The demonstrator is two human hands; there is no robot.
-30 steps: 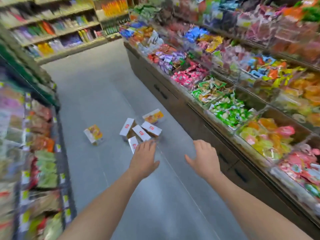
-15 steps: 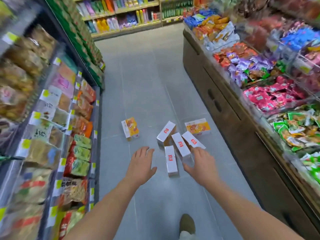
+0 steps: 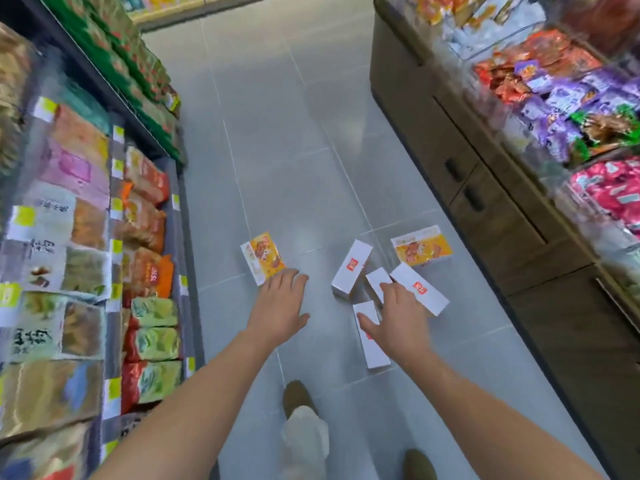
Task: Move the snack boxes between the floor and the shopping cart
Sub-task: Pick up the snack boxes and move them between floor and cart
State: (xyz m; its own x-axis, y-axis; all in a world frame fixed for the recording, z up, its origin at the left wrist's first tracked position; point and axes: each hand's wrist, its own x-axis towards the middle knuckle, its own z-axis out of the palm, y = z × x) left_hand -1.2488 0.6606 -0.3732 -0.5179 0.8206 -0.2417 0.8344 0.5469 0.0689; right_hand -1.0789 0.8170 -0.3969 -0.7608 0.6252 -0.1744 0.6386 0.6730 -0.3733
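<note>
Several snack boxes lie on the grey tiled floor (image 3: 277, 133) of a shop aisle. Two are yellow: one (image 3: 263, 256) on the left, one (image 3: 420, 244) on the right. Between them lie several white boxes with red logos, among them one (image 3: 351, 268) at the back, one (image 3: 420, 289) on the right and one (image 3: 372, 341) nearest me. My left hand (image 3: 280, 308) reaches out with straight fingers, its tips at the left yellow box's near corner. My right hand (image 3: 398, 317) hovers spread over the white boxes and hides part of them. No shopping cart is in view.
A shelf of bagged snacks (image 3: 86, 254) lines the left side of the aisle. A brown cabinet counter (image 3: 502, 202) topped with candy bins runs along the right. My two shoes (image 3: 298, 398) show at the bottom, standing on the floor just before the boxes.
The view has closed in on the boxes and tilted down. Both hands have moved forward; the left now reaches the left yellow box, the right covers the white boxes.
</note>
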